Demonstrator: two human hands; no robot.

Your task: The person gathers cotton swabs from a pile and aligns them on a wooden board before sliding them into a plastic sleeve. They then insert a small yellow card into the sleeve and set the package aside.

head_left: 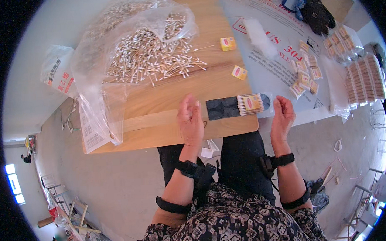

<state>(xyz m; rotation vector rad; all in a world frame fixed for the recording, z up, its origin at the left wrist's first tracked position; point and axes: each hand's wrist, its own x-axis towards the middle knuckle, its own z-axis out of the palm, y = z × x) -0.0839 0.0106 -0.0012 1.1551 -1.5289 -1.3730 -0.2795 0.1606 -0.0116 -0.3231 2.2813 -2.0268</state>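
A bundle of cotton swabs with a yellow label card (252, 103) lies near the table's front right corner. It rests across a dark flat strip (221, 108), and clear film shows at its right end. My left hand (190, 120) is raised just left of the strip, fingers apart and holding nothing. To the right of the bundle, my right hand (284, 117) has its fingers loosely curved, with the thumb side near the clear film. Nothing shows in its grasp. Farther off, a large heap of loose cotton swabs (146, 56) spills from a clear plastic bag (87, 69).
Two small yellow cards or packs, one farther (227, 44) and one nearer (239, 72), lie on the wooden table (154, 115). On the covered surface at right are several swab packs (304, 78), stacked bundles (366, 79), clear bags (337, 88) and a black bag (317, 14).
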